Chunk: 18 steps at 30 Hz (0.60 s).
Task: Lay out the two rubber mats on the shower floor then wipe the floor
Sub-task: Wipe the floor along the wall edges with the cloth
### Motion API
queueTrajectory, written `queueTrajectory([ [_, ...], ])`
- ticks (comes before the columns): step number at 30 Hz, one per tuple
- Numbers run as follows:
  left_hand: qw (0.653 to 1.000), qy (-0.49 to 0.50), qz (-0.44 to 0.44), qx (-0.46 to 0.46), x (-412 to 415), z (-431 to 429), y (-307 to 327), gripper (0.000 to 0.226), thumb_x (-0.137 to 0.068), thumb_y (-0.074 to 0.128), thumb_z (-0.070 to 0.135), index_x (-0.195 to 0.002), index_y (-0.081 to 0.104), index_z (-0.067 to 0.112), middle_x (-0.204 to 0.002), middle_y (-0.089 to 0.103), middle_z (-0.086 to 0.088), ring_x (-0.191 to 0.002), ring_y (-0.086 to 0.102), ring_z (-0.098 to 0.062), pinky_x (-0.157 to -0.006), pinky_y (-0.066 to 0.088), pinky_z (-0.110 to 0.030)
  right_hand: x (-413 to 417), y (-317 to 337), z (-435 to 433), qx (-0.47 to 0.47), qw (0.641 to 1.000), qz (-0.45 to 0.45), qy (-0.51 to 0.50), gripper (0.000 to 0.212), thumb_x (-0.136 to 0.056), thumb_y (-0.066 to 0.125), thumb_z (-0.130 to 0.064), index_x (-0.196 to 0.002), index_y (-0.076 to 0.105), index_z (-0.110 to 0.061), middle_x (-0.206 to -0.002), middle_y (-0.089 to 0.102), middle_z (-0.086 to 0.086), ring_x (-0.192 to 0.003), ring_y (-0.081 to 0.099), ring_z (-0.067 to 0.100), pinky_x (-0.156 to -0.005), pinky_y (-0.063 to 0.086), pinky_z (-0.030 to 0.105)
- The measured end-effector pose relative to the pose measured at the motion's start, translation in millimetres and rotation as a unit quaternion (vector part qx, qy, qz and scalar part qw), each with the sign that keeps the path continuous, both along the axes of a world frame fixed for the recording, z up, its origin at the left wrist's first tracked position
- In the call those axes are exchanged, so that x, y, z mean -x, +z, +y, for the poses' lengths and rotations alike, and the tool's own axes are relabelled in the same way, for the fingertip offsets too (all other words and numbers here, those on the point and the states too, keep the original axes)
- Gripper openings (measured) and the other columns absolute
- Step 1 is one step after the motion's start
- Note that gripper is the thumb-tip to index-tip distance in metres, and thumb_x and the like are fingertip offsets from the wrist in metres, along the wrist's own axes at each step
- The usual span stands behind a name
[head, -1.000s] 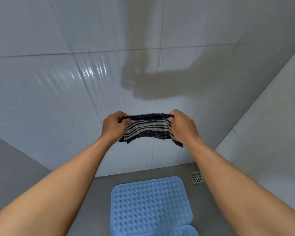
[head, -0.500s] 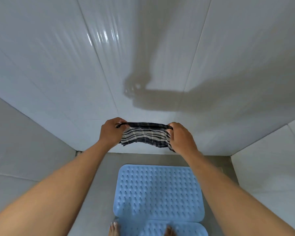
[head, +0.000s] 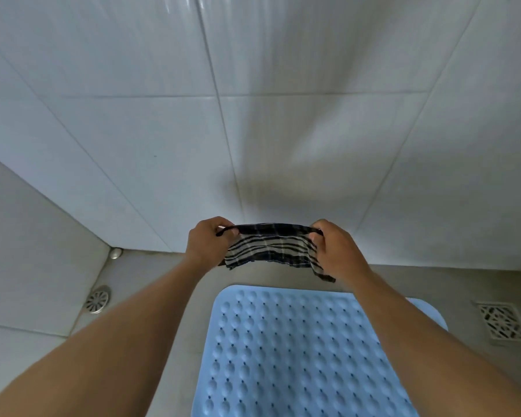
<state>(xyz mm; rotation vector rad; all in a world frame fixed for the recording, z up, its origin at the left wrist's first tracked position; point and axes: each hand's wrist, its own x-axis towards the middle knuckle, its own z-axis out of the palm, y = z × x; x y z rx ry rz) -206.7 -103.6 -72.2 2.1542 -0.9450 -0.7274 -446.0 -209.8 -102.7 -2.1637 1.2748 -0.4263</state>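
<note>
A dark cloth with pale stripes (head: 271,249) is stretched between my hands in front of me, above the far edge of the mat. My left hand (head: 208,240) grips its left end and my right hand (head: 336,251) grips its right end. Below them a light blue rubber mat (head: 289,353) with rows of bumps lies flat on the grey shower floor (head: 169,284). My right forearm covers part of the mat's right side. A second mat cannot be made out in this view.
White tiled walls close the shower in at the back, left and right. A round metal drain (head: 97,299) sits in the floor at the left, a small metal cap (head: 116,252) in the back left corner, and a square grated drain (head: 501,322) at the right.
My view has tipped down and drawn closer to the floor; both hands have lowered with the cloth still stretched between them. Both drains have come into sight, and the feet at the bottom edge have gone.
</note>
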Motion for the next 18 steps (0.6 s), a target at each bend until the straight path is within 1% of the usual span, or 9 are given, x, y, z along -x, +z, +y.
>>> queueTrajectory([
  [1,1.0,-0.006,-0.008,-0.006,-5,1,-26,0.004,-0.092,0.068,0.026,-0.089,0.07,0.024,-0.08,0.071,0.004,-0.066,0.062,-0.01,-0.048,0.04,-0.013,-3,-26,1,-0.01,1.0,0.001,0.005,0.017,-0.104,0.046,-0.02,-0.111,0.06,-0.012,-0.093,0.059,-0.001,-0.084,0.055,0.019,-0.071,0.039,0.031],
  [4,0.999,-0.016,-0.034,-0.021,-20,4,-96,0.007,-0.091,0.069,0.03,-0.092,0.071,0.024,-0.082,0.071,0.002,-0.068,0.064,-0.011,-0.055,0.041,-0.019,-12,-93,2,-0.034,0.999,0.014,0.023,0.016,-0.104,0.048,-0.022,-0.107,0.061,-0.012,-0.091,0.065,0.007,-0.084,0.06,0.025,-0.072,0.047,0.037],
  [7,0.998,-0.022,-0.038,-0.05,-32,7,-152,0.008,-0.09,0.07,0.031,-0.089,0.071,0.023,-0.083,0.071,0.003,-0.068,0.065,-0.01,-0.055,0.042,-0.019,-21,-148,4,-0.079,0.996,0.027,0.029,0.016,-0.104,0.049,-0.023,-0.1,0.06,-0.012,-0.084,0.065,0.012,-0.074,0.058,0.023,-0.063,0.042,0.032],
  [11,0.995,-0.04,-0.036,-0.088,-50,5,-212,0.008,-0.086,0.073,0.028,-0.08,0.071,0.023,-0.082,0.073,-0.002,-0.068,0.068,-0.019,-0.068,0.056,-0.03,-33,-196,5,-0.139,0.988,0.055,0.041,0.02,-0.103,0.052,-0.023,-0.096,0.064,-0.008,-0.07,0.058,0.007,-0.058,0.05,0.017,-0.052,0.037,0.027],
  [13,0.995,-0.03,-0.039,-0.091,-56,4,-238,0.01,-0.086,0.074,0.028,-0.079,0.07,0.022,-0.08,0.073,-0.005,-0.066,0.067,-0.02,-0.066,0.056,-0.03,-42,-215,5,-0.136,0.988,0.06,0.031,0.02,-0.103,0.051,-0.021,-0.099,0.064,-0.005,-0.068,0.056,0.003,-0.057,0.049,0.015,-0.052,0.037,0.026],
  [15,0.993,-0.019,-0.065,-0.097,-56,2,-257,0.01,-0.089,0.071,0.029,-0.084,0.07,0.021,-0.083,0.073,-0.004,-0.067,0.066,-0.018,-0.062,0.051,-0.027,-55,-231,4,-0.105,0.992,0.069,0.015,0.02,-0.103,0.05,-0.02,-0.103,0.065,-0.006,-0.075,0.061,0.004,-0.067,0.054,0.017,-0.057,0.04,0.028],
  [16,0.992,-0.012,-0.082,-0.098,-54,0,-265,0.009,-0.091,0.068,0.028,-0.091,0.07,0.02,-0.088,0.073,-0.005,-0.073,0.066,-0.019,-0.066,0.05,-0.028,-61,-238,4,-0.083,0.994,0.076,0.004,0.02,-0.103,0.049,-0.02,-0.106,0.065,-0.008,-0.085,0.065,0.007,-0.074,0.058,0.02,-0.063,0.042,0.029],
  [17,0.989,-0.003,-0.115,-0.097,-52,-2,-273,0.012,-0.093,0.064,0.027,-0.101,0.07,0.02,-0.097,0.072,-0.005,-0.084,0.065,-0.022,-0.073,0.051,-0.03,-66,-245,5,-0.052,0.995,0.083,-0.01,0.019,-0.103,0.049,-0.02,-0.11,0.064,-0.009,-0.096,0.066,0.009,-0.083,0.06,0.022,-0.07,0.044,0.03],
  [18,0.981,0.001,-0.169,-0.094,-48,-5,-279,0.019,-0.095,0.061,0.026,-0.112,0.066,0.021,-0.11,0.069,-0.006,-0.098,0.062,-0.025,-0.083,0.05,-0.034,-72,-252,6,-0.007,0.995,0.092,-0.024,0.021,-0.103,0.049,-0.02,-0.115,0.063,-0.012,-0.107,0.065,0.01,-0.093,0.061,0.026,-0.078,0.046,0.033],
])
